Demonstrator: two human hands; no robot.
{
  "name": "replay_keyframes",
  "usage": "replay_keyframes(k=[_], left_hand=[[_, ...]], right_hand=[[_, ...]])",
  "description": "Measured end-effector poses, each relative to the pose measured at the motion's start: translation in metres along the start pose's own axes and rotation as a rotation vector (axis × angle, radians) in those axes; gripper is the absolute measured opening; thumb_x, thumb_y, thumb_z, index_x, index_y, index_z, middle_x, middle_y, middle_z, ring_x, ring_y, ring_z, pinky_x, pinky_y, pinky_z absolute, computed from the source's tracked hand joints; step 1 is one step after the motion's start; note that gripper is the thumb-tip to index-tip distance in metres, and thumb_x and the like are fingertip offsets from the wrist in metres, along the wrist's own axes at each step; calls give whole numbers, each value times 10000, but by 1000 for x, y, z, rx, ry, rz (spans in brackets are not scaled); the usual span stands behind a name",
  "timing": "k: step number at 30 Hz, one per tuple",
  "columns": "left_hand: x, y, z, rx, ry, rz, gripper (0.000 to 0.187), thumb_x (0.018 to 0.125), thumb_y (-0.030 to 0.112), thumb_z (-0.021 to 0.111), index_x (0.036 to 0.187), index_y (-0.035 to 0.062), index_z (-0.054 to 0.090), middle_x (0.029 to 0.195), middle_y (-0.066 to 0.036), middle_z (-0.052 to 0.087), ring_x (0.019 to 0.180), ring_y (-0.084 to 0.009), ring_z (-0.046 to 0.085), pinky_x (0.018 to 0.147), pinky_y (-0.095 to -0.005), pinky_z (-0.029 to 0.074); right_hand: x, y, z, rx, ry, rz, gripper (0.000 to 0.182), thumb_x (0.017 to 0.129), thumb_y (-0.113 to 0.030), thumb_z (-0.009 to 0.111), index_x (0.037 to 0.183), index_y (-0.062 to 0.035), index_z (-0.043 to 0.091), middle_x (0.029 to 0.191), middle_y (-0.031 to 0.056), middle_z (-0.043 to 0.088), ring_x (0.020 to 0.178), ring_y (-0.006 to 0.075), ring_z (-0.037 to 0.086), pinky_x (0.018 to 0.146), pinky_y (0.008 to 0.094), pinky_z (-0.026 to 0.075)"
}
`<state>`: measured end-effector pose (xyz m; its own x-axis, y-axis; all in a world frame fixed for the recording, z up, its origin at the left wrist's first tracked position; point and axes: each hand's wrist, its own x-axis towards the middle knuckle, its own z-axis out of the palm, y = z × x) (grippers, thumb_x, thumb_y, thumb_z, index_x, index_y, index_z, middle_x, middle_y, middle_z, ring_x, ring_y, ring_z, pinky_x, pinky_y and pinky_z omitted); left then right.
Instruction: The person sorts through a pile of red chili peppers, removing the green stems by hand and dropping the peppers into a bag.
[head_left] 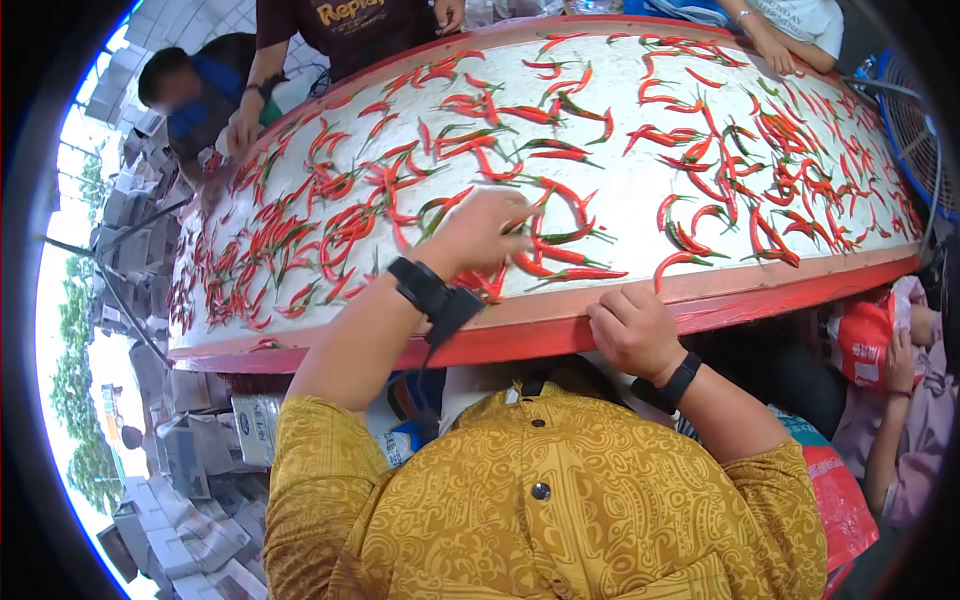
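Many red chili peppers (592,273), some partly green, lie scattered over a white-topped table (610,210) with a red rim. My left hand (480,230) reaches over the near side, low above the chilies. Its finger and thumb are apart, slightly blurred, and I see nothing held between them. At the near rim rests my right hand (635,325), its fingers curled together. Whatever lies inside them, if anything, is hidden. A curved red chili (672,264) lies just beyond its knuckles, its tip close to them. Both wrists wear black bands.
Across the table stands a person in a dark shirt (365,35), with a hand at the rim. Another person leans in at the far left (205,100), and a forearm (770,45) rests at the far right. A fan (912,130) stands right; a red bag (865,340) is below it.
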<state>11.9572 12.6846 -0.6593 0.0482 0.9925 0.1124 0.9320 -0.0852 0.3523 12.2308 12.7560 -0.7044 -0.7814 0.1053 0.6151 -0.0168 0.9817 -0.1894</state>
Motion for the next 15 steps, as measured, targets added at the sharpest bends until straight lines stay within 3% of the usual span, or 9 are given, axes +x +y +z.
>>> replay_keyframes(k=[1,3,5,7,10,12,15], left_hand=[[7,6,14,25,-70,86,435,741,220,717,1155,115,633,1211,-137,570,1158,-296,505,991,-395,402],[12,4,31,63,-12,146,418,738,218,715,1137,117,640,1210,-127,570,1150,-302,507,985,-399,406],[14,-21,31,216,129,112,344,737,208,712,1065,114,672,1193,-116,578,1125,-303,516,964,-405,419],[21,-19,7,295,136,74,166,741,127,657,897,87,698,1096,-104,609,1040,-287,548,886,-391,453],[53,-18,-6,319,220,81,189,737,118,635,914,84,692,1034,-117,625,984,-293,574,855,-397,465],[85,-20,-4,192,306,-133,241,756,164,647,979,85,689,1043,-123,636,951,-320,595,837,-419,484],[125,-31,17,345,277,-206,284,787,189,639,1049,83,659,1061,-123,633,947,-327,600,851,-414,483]], right_hand=[[-3,4,-3,-7,5,8,115,697,-94,629,797,-63,582,743,45,519,685,210,529,600,332,437],[-9,12,-9,-5,7,-4,112,703,-101,631,796,-64,580,742,42,517,690,206,527,597,327,429],[-15,22,-13,-3,9,-1,110,706,-102,630,795,-64,578,744,42,517,693,205,525,595,326,426],[-20,28,-17,8,12,8,107,709,-102,629,794,-63,576,746,42,516,696,204,524,593,325,423],[-28,40,-27,-2,-11,1,107,714,-107,630,795,-63,575,755,41,516,702,205,523,592,325,420],[-36,49,-31,-17,-40,0,107,716,-115,630,791,-64,573,759,39,514,700,204,522,598,327,418],[-44,61,-39,-19,1,-1,108,719,-125,631,787,-66,571,753,37,509,696,203,519,604,328,416]])
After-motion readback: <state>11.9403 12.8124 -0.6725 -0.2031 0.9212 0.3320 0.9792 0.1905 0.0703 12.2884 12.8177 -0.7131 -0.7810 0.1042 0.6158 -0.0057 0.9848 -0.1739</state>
